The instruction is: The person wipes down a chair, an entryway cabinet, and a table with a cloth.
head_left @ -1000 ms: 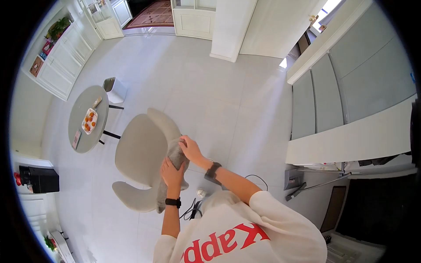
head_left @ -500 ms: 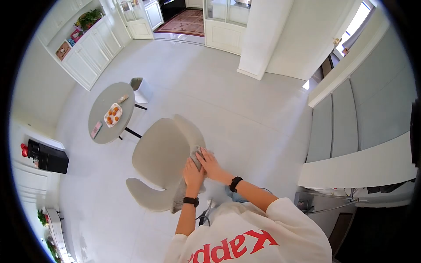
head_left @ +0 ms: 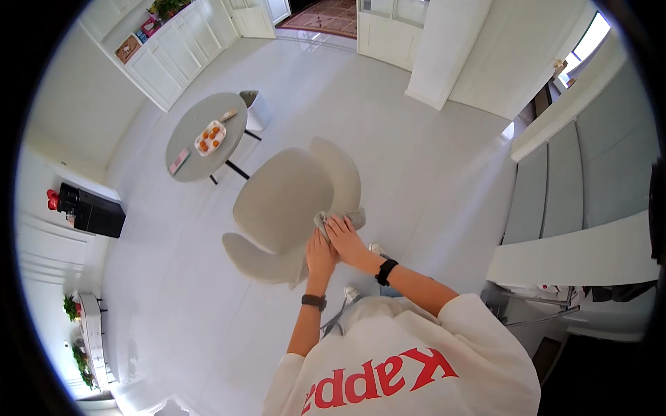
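A beige chair (head_left: 281,197) with a curved backrest and arms stands in front of me. A grey cloth (head_left: 355,218) lies bunched over the near part of its rim. My right hand (head_left: 348,241) rests on the cloth with bent fingers, gripping it against the chair. Close beside it, my left hand (head_left: 321,256) presses on the same rim at the cloth's left end, its fingers together. Part of the cloth is hidden beneath both hands.
Beyond the chair is a round grey table (head_left: 191,128) with a tray of orange fruits (head_left: 210,138) and a pink phone-like object (head_left: 179,161). A white bin (head_left: 257,111) stands behind it. Grey drawer fronts (head_left: 562,180) line the right side.
My view has shifted, so the room sits higher and farther right. The cloth end that hung by my left forearm is now mostly out of sight. Both hands stay on the cloth.
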A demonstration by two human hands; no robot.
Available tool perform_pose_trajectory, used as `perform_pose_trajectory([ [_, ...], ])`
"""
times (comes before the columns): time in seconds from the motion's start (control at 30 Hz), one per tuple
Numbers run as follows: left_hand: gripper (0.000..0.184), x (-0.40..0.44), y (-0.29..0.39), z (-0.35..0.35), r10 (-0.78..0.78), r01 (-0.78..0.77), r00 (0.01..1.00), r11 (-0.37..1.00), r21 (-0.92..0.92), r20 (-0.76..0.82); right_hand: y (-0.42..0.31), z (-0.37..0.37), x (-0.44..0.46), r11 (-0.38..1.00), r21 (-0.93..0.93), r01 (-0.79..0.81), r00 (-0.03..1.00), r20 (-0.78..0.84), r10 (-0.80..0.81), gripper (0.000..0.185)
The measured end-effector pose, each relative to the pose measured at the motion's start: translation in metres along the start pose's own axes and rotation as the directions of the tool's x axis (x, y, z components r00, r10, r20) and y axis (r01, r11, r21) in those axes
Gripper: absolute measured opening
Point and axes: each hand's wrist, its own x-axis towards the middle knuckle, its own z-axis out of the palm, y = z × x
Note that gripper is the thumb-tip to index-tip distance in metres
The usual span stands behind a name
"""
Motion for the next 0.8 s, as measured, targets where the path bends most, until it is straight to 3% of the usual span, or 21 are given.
perform_pose_trajectory([
  [0.07,0.046,-0.014,-0.006,-0.013,-0.062,0.067,0.997,0.993,-0.101,0.050,-0.020,-0.003,-0.003,0.999,0.021,0.025,1.000,-0.019,-0.025,0.058],
  [0.17,0.047,-0.043,-0.032,-0.016,-0.046,0.046,0.999,0.996,-0.074,0.000,-0.049,0.006,-0.006,0.997,0.071,0.029,0.999,-0.025,-0.027,0.060],
  [0.3,0.050,-0.069,-0.045,-0.049,-0.122,0.132,0.987,0.987,-0.095,0.108,-0.088,0.018,-0.007,0.996,0.074,0.044,0.999,-0.024,-0.042,0.057],
  [0.43,0.050,-0.089,-0.055,-0.066,-0.144,0.147,0.984,0.989,-0.024,0.102,-0.112,0.032,-0.010,0.995,0.082,0.058,0.996,-0.079,-0.052,0.052],
  [0.5,0.051,-0.096,-0.062,-0.061,-0.115,0.111,0.987,0.993,0.043,0.115,-0.115,0.037,-0.012,0.992,0.106,0.063,0.992,-0.112,-0.051,0.048],
  [0.57,0.052,-0.098,-0.062,-0.055,-0.176,0.175,0.980,0.984,0.025,0.095,-0.106,0.039,-0.016,0.987,0.148,0.068,0.989,-0.139,-0.048,0.044],
  [0.8,0.053,-0.083,-0.046,-0.033,-0.228,0.217,0.966,0.972,0.092,0.126,-0.069,0.050,-0.027,0.982,0.040,0.182,0.970,-0.172,-0.173,0.038],
])
